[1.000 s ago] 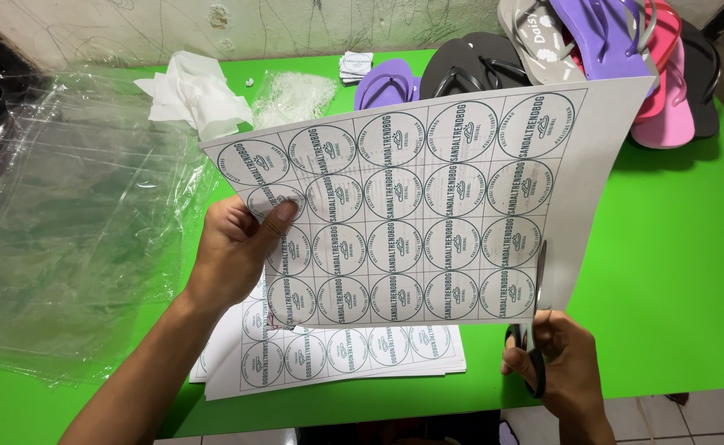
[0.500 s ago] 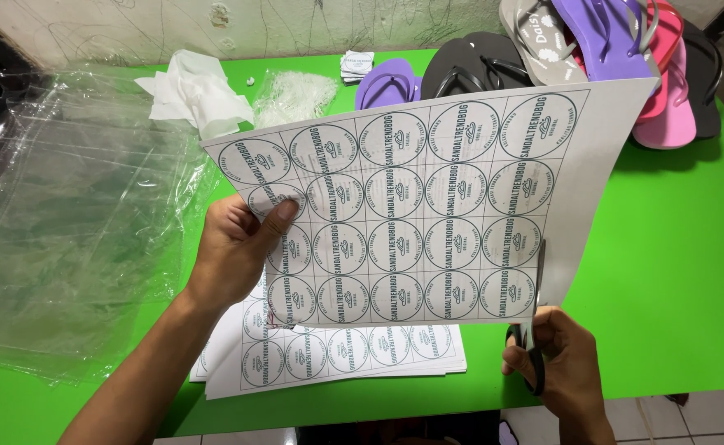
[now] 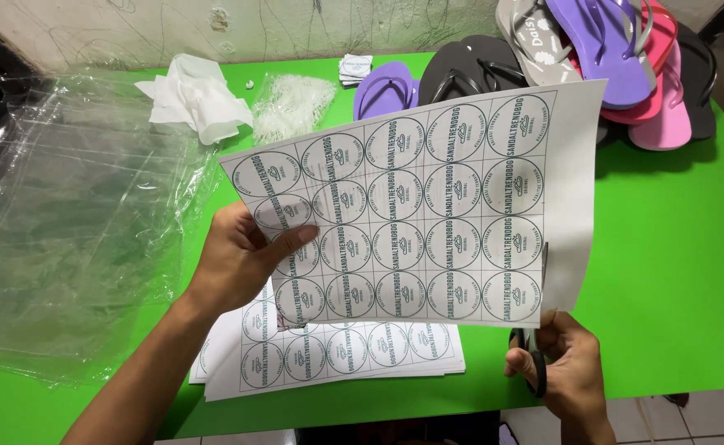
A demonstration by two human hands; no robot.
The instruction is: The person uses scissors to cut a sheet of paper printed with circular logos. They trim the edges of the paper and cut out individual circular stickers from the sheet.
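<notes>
My left hand pinches the left edge of a white sheet printed with a grid of round labels, holding it up tilted over the green table. At the sheet's lower right corner, my right hand grips black-handled scissors; their blades run up along the sheet's right margin, beside the last column of circles. Under the raised sheet lies a small stack of similar label sheets on the table.
Crumpled clear plastic bags cover the table's left side. White tissue, a clear bag of white bits and a small card stack lie at the back. A pile of flip-flops fills the back right corner.
</notes>
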